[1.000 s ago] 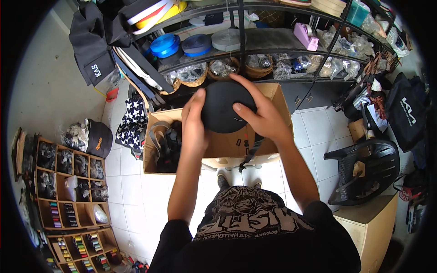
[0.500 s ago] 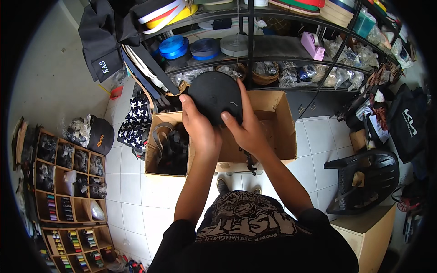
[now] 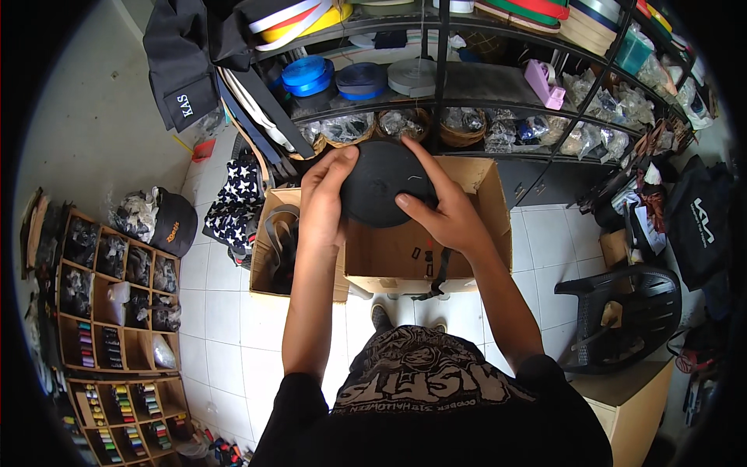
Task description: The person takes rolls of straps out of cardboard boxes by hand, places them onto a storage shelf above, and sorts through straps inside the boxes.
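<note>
Grasping a black coil (image 3: 383, 185) between left hand (image 3: 320, 191) and right hand (image 3: 451, 218), with fingers (image 3: 340, 166) curled round its rim. Seems fully wound, but not yet set down: held over an open cardboard box (image 3: 496, 206), before a black shelf (image 3: 484, 84).

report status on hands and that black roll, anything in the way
Left hand and right hand gripping black roll, one each side. Roll above open cardboard box. Black strap over box's near edge, apart from roll.

Pale wall (image 3: 85, 117) at left, white tiled floor (image 3: 264, 327); black shelves (image 3: 486, 82) across the top, wooden cubbies (image 3: 140, 339) lower left, black chair (image 3: 642, 317) right.
</note>
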Demonstrator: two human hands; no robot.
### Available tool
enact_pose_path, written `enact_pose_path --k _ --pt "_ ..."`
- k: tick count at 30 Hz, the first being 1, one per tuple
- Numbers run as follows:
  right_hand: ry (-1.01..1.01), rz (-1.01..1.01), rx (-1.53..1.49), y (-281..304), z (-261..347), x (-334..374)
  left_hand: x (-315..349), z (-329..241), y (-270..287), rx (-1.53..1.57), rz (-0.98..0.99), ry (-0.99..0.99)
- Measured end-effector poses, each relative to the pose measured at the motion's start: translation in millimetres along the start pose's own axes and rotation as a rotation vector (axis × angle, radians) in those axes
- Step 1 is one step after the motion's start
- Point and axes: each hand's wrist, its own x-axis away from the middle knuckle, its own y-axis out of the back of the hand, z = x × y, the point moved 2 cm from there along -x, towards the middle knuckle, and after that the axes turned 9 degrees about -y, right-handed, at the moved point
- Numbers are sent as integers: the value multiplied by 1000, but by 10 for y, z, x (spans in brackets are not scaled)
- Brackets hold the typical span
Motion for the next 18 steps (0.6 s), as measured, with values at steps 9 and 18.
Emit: enact_pose_path --k 9,18 --pt "-140 208 10 44 108 -32 -73 -60 45 -270 134 -27" --pt "-51 168 92 90 72 -100 -123 -127 -7 -392 225 1"
